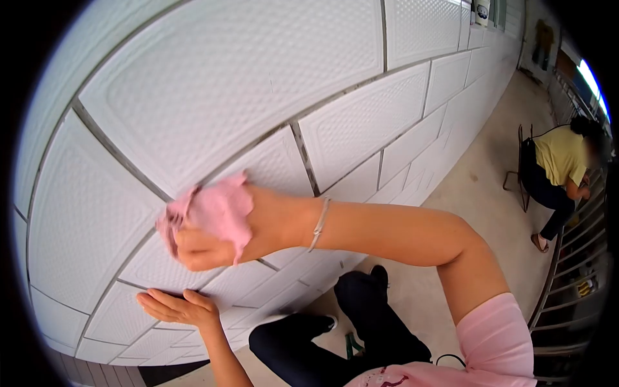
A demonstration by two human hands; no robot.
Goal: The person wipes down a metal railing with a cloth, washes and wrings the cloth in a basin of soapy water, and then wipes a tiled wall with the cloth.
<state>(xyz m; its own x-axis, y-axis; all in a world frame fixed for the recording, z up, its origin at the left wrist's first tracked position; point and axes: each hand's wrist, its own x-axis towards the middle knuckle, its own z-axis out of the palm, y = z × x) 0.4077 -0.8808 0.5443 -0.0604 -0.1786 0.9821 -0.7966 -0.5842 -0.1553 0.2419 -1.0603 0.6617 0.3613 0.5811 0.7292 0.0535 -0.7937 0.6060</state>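
Observation:
My right hand point(209, 242) is closed around a pink cloth point(222, 209), which lies over its back and bunches out past the fingers. That hand is against the white tiled wall point(238, 84), over the dark grout lines. Lower down, my left hand point(177, 308) rests flat beside the wall tiles, fingers stretched out together and holding nothing. A thin bracelet point(319, 222) circles my right wrist.
My bent knees are below my arms, over the pale floor point(425, 290). At the right, a person in a yellow top point(561, 155) sits on a chair by a metal railing point(551, 303). A cup point(481, 13) stands on a ledge at the top.

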